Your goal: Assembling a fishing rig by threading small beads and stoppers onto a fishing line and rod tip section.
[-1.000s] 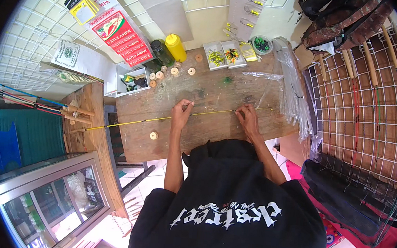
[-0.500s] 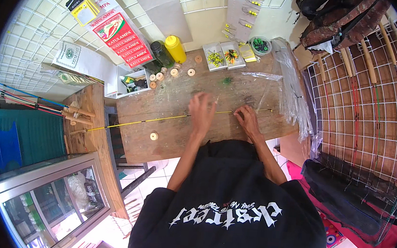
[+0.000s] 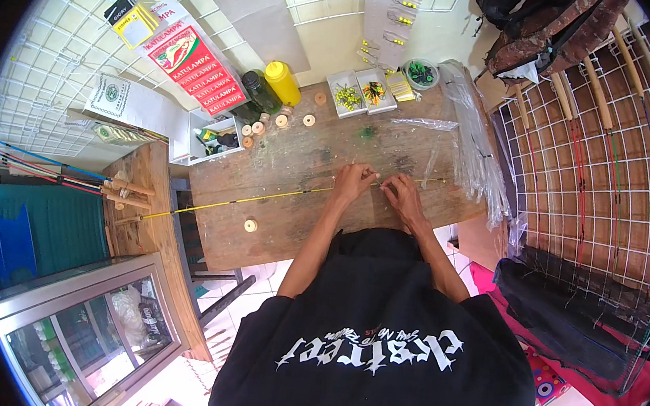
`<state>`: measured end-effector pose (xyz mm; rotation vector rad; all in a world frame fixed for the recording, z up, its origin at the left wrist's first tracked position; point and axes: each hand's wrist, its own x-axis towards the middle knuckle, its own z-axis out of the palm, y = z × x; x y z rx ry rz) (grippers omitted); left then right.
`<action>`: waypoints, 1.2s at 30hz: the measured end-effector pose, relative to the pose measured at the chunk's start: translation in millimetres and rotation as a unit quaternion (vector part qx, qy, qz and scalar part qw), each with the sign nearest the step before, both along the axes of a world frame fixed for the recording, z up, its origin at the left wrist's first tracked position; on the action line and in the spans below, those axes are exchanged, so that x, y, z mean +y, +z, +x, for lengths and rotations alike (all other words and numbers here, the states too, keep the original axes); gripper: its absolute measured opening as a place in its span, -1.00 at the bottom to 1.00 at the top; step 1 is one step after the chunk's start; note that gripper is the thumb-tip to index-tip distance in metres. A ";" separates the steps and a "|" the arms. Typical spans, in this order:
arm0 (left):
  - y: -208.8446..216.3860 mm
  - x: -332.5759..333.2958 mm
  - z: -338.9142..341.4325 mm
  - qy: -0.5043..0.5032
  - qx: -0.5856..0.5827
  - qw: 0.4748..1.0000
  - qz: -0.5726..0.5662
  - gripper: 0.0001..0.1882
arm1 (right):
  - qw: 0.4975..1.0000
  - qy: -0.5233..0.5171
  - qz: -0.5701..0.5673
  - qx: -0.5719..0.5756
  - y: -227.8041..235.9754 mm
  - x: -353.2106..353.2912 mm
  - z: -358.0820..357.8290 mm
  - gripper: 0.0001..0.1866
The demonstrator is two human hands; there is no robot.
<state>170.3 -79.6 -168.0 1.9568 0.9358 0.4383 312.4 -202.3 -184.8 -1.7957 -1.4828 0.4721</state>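
Note:
A thin yellow fishing rod (image 3: 252, 197) with dark bands lies across the wooden table (image 3: 291, 239), its pale handle (image 3: 128, 221) reaching to the left. My left hand (image 3: 354, 182) is over the rod with thumb and fingertips pinched together; whatever is between them is too small to make out. Close beside it, my right hand (image 3: 404, 196) pinches the rod with its fingertips. The two hands are a small gap apart. Beyond my right hand the rod's thin tip (image 3: 441, 181) continues to the right.
A loose wooden ring (image 3: 251, 226) lies left of my hands; several more stand by the yellow bottle (image 3: 282, 83). Small white boxes (image 3: 347, 97) and a round tub (image 3: 421, 74) sit at the back. Clear plastic sleeves (image 3: 473, 146) cover the table's right end.
My left hand, raised and blurred before, has come down and right, close to my right hand, with its fingertips now together. My right hand stays about where it was.

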 end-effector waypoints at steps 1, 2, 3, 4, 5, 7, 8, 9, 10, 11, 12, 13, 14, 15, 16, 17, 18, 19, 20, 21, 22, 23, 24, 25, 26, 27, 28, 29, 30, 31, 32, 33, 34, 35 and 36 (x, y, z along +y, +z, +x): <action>-2.4 1.9 0.9 -0.008 0.026 0.999 -0.027 -0.78 | 1.000 -0.001 -0.005 -0.004 0.2 0.3 -0.2 -0.87; -4.9 2.9 1.6 -0.017 0.051 0.997 -0.055 -0.76 | 1.000 -0.002 -0.010 -0.009 0.9 0.6 -0.2 -0.87; -7.4 3.3 1.7 -0.017 0.051 0.997 -0.055 -0.76 | 1.000 -0.002 -0.010 -0.009 1.7 0.7 -0.1 -0.87; -9.8 3.6 1.5 -0.023 0.035 0.996 -0.082 -0.75 | 1.000 -0.001 -0.008 -0.004 2.6 0.6 0.0 -0.87; -10.7 3.9 1.6 -0.029 0.019 0.993 -0.109 -0.75 | 1.000 0.000 -0.006 0.001 2.5 0.3 0.5 -0.86; -12.3 4.6 1.0 -0.044 0.014 0.993 -0.112 -0.76 | 1.000 -0.001 -0.008 0.002 2.1 0.3 0.4 -0.86; -13.2 4.9 0.4 -0.059 0.009 0.992 -0.114 -0.76 | 1.000 -0.001 -0.009 0.003 1.3 0.4 0.6 -0.86; -14.0 5.4 -0.6 -0.059 0.009 0.992 -0.114 -0.76 | 1.000 -0.001 -0.009 0.003 0.6 0.6 0.7 -0.86; -14.8 6.0 -2.1 -0.063 -0.011 0.991 -0.120 -0.77 | 1.000 0.001 -0.002 0.002 -0.2 0.8 0.7 -0.86; -13.4 6.3 -2.5 -0.069 -0.030 0.989 -0.125 -0.76 | 1.000 0.001 0.004 0.000 -0.7 0.6 1.3 -0.87; -11.9 5.9 -3.1 -0.070 -0.030 0.989 -0.126 -0.76 | 1.000 0.000 0.004 0.000 -1.0 0.1 2.4 -0.87; -10.5 5.2 -4.0 -0.076 -0.034 0.991 -0.105 -0.76 | 1.000 0.005 0.005 -0.001 -1.3 -0.4 3.6 -0.87; -11.4 5.1 -6.8 -0.078 -0.037 0.993 -0.083 -0.76 | 1.000 0.013 0.007 -0.002 0.0 0.2 2.7 -0.88; -12.4 5.8 -8.9 -0.077 -0.036 0.993 -0.083 -0.76 | 1.000 0.014 0.007 -0.002 1.4 0.5 1.9 -0.88; -13.4 6.8 -10.6 -0.079 -0.038 0.993 -0.083 -0.76 | 1.000 0.014 0.004 -0.002 2.8 0.5 1.3 -0.88; -10.7 7.9 -9.5 -0.084 -0.041 0.992 -0.083 -0.77 | 1.000 0.011 0.001 -0.004 2.6 -0.2 2.3 -0.89; -8.0 9.4 -8.9 -0.086 -0.041 0.992 -0.083 -0.77 | 1.000 0.009 0.000 -0.004 2.3 -0.6 3.3 -0.89; -5.4 11.0 -8.2 -0.088 -0.030 0.991 -0.099 -0.76 | 1.000 0.008 -0.005 0.001 1.8 -0.8 4.4 -0.89; -4.5 12.2 -9.1 -0.087 -0.019 0.989 -0.114 -0.76 | 1.000 0.010 -0.009 0.006 2.6 -0.1 4.1 -0.89; -6.9 12.4 -9.1 -0.087 -0.019 0.990 -0.114 -0.76 | 1.000 0.011 -0.009 0.006 3.5 0.0 3.9 -0.89; -7.9 12.3 -8.7 -0.079 -0.036 0.990 -0.107 -0.77 | 1.000 0.012 -0.007 0.005 4.4 -0.1 3.8 -0.89; -11.9 12.3 -9.4 -0.070 -0.054 0.991 -0.100 -0.78 | 1.000 0.014 -0.004 0.004 5.1 0.1 3.5 -0.89; -15.8 12.4 -10.5 -0.069 -0.054 0.991 -0.099 -0.78 | 1.000 0.015 -0.003 0.004 5.7 0.7 3.0 -0.89; -19.6 12.7 -12.0 -0.061 -0.060 0.994 -0.071 -0.78 | 1.000 0.019 0.004 -0.001 6.3 1.5 2.2 -0.88; -18.6 12.5 -10.7 -0.056 -0.066 0.995 -0.044 -0.78 | 1.000 0.020 0.009 -0.007 6.3 0.9 2.8 -0.86; -17.5 12.4 -9.9 -0.057 -0.066 0.995 -0.044 -0.78 | 1.000 0.019 0.009 -0.007 6.5 0.3 3.2 -0.86; -16.1 12.2 -9.6 -0.059 -0.048 0.996 -0.046 -0.78 | 1.000 0.019 0.008 -0.004 6.8 -0.1 3.4 -0.86; -10.7 11.9 -8.2 -0.061 -0.029 0.997 -0.047 -0.77 | 1.000 0.018 0.006 0.000 6.0 -0.8 4.2 -0.86; -5.2 10.8 -7.1 -0.062 -0.029 0.996 -0.048 -0.77 | 1.000 0.016 0.006 0.000 5.3 -1.4 4.9 -0.86; 0.3 9.2 -6.0 -0.060 -0.020 0.996 -0.069 -0.76 | 1.000 0.014 0.006 0.000 4.5 -2.0 5.6 -0.86; 1.5 8.3 -7.2 -0.055 -0.010 0.994 -0.090 -0.75 | 1.000 0.014 0.008 0.000 5.5 -1.7 4.5 -0.86; 2.7 9.4 -8.7 -0.054 -0.010 0.994 -0.090 -0.75 | 1.000 0.015 0.008 0.000 6.5 -1.6 3.9 -0.86; 3.9 11.5 -10.6 -0.077 0.009 0.992 -0.103 -0.75 | 1.000 0.013 0.006 -0.001 7.5 -1.6 3.5 -0.86; 4.6 12.9 -11.4 -0.099 0.028 0.988 -0.115 -0.74 | 1.000 0.012 0.005 -0.002 7.9 -1.4 3.7 -0.86; 5.1 13.3 -11.0 -0.098 0.028 0.988 -0.115 -0.74 | 1.000 0.013 0.005 -0.002 8.2 -1.2 3.6 -0.86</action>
